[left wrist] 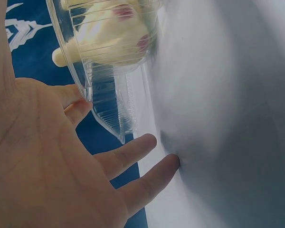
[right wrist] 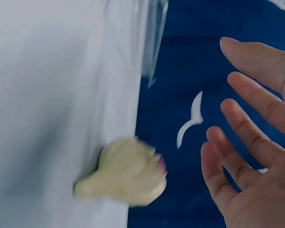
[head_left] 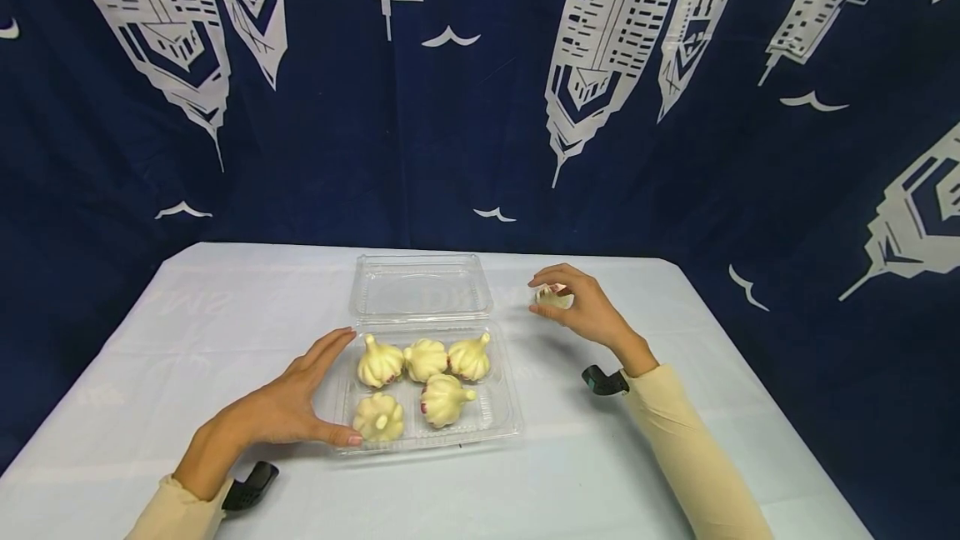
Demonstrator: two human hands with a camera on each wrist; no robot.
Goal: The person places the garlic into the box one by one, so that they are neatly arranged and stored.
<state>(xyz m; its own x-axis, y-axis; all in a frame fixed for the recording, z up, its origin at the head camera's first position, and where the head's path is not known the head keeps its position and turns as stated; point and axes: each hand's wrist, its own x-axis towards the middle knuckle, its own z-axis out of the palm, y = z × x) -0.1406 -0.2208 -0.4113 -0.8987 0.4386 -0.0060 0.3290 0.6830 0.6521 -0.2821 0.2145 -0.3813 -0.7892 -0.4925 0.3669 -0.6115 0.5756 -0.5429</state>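
Observation:
A clear plastic clamshell container lies on the table with its lid folded back. Several garlic bulbs sit in its base, pale with purple patches. At the container's left side my left hand spreads its fingers and thumb along the rim. Two of its fingertips stand apart from the plastic in the left wrist view. To the right of the lid, my right hand hovers over a single garlic bulb. The right wrist view shows a gap between that bulb and the loosely bent fingers.
A white cloth covers the table. Behind it hangs a dark blue curtain printed with white buildings and birds. A black wrist device is on the left forearm, another wrist device on the right.

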